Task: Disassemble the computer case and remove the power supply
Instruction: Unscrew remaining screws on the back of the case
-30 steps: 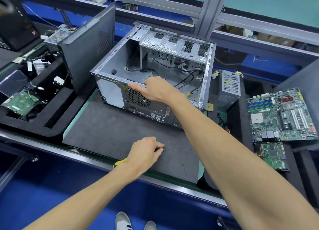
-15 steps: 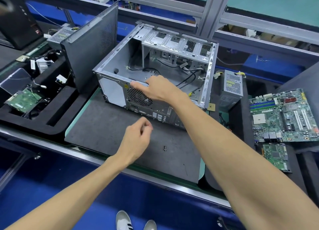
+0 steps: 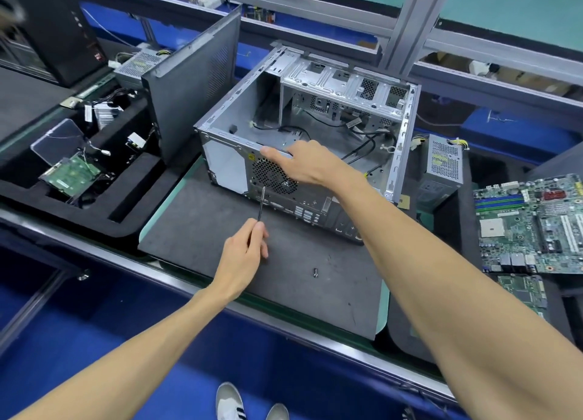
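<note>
Left hand (image 3: 244, 252) pinched screwdriver (image 3: 261, 203), right hand (image 3: 303, 164) lay flat, fingers straight, steadying case (image 3: 303, 129); could've slipped off the screw, tip poorly seated.

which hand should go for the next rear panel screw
Left. The left hand already holds the screwdriver, tip near the case rear panel, while the right hand rests on its top edge.

The left hand (image 3: 244, 255) hides the screwdriver (image 3: 261, 203) handle; the motherboard (image 3: 533, 224) runs off the right edge.
</note>
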Motion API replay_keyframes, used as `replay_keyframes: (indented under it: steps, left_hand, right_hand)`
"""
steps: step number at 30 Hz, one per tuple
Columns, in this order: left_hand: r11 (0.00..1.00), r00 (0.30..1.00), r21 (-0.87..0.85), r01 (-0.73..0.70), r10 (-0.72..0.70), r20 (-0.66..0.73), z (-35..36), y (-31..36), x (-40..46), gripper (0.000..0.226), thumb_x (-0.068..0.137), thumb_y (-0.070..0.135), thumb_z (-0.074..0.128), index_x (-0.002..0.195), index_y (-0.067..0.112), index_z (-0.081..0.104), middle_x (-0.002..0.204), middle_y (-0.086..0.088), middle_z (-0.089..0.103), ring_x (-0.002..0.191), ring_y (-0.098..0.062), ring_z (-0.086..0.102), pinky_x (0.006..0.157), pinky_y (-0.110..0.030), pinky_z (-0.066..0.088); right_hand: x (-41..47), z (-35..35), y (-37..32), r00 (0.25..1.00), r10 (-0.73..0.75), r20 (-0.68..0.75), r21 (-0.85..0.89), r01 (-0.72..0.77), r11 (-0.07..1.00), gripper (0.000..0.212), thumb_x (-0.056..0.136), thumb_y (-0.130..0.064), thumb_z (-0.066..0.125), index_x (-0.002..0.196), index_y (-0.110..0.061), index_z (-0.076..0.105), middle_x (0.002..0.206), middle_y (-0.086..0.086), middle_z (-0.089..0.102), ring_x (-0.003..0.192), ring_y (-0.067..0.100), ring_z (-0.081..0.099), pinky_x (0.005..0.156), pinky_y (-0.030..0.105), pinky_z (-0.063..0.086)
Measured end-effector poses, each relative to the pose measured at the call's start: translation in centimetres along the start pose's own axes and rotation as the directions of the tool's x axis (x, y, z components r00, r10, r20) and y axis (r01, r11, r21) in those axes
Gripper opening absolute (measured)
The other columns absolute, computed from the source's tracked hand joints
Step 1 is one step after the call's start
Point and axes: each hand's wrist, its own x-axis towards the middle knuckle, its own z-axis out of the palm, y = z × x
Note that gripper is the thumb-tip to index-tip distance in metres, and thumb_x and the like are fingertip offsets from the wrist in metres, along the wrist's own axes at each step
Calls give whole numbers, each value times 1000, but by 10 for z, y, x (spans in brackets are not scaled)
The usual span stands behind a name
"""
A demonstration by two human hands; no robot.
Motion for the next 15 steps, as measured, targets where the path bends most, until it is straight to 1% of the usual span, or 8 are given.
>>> replay_keyframes:
  steps: [2, 4, 5, 8, 9, 11, 12, 15]
  left_hand:
    - [999, 999, -11, 38, -39, -9, -4, 6, 9, 28, 106, 43, 33, 88, 30, 51, 57, 0, 47, 52, -13, 39, 53, -32, 37]
    - [998, 997, 1, 70, -70, -11, -8, 15, 17, 24, 102, 47, 32, 88, 32, 44, 60, 0, 42, 55, -16, 37, 55, -37, 36]
    - [997, 997, 19, 80, -80, -2, -9, 17, 19, 21, 101, 46, 33, 87, 32, 41, 61, -1, 43, 56, -17, 38, 56, -39, 36]
    - [998, 997, 12, 60, -61, 38, -11, 18, 13, 11, 101, 32, 39, 90, 33, 38, 62, -2, 41, 56, -17, 34, 54, -40, 33]
    - [999, 998, -6, 41, -40, 39, -12, 18, 11, 10, 101, 30, 40, 92, 32, 39, 61, -2, 39, 56, -17, 32, 53, -40, 32]
    - [999, 999, -39, -13, 14, 29, -14, 24, 7, 4, 102, 31, 43, 98, 30, 43, 60, -9, 36, 55, -19, 31, 48, -41, 32]
    - [998, 999, -43, -44, 45, 25, -15, 29, 6, 3, 102, 32, 44, 101, 30, 45, 61, -13, 38, 54, -20, 32, 46, -43, 33]
    - [991, 991, -6, -130, 130, 7, -14, 42, 6, 7, 100, 36, 47, 103, 30, 49, 61, -13, 46, 53, -18, 35, 47, -43, 34]
  right_hand:
    - [-4, -2, 1, 1000, 0, 14, 91, -1, 996, 77, 99, -72, 15, 61, -12, 46, 78, 13, 62, 72, 25, 55, 71, 35, 39]
    - [-6, -7, 0, 999, 3, 33, 169, -9, 986, 77, 105, -57, 13, 86, -3, 65, 113, 24, 63, 97, 32, 56, 82, 35, 33]
    - [-6, -9, 0, 998, 10, 56, 192, -20, 981, 73, 108, -50, 14, 101, 3, 65, 121, 28, 60, 106, 35, 55, 83, 35, 32]
    - [-4, -13, -1, 995, 46, 88, 257, -67, 964, 55, 107, -39, 17, 81, -6, 51, 107, 22, 57, 92, 32, 51, 72, 35, 33]
    - [-3, -14, -1, 993, 73, 93, 293, -97, 951, 53, 107, -38, 16, 81, -6, 49, 108, 20, 58, 90, 31, 50, 73, 36, 35]
    - [-1, -16, 1, 989, 120, 85, 377, -143, 915, 58, 106, -36, 15, 105, 2, 58, 118, 15, 62, 94, 30, 53, 79, 37, 39]
    - [-1, -17, 3, 986, 154, 71, 427, -169, 888, 60, 105, -36, 15, 112, 1, 61, 115, 7, 65, 89, 26, 55, 75, 35, 41]
    - [-2, -16, 7, 961, 276, 5, 515, -239, 823, 56, 103, -36, 21, 97, -10, 71, 81, -13, 61, 65, 18, 54, 55, 27, 40]
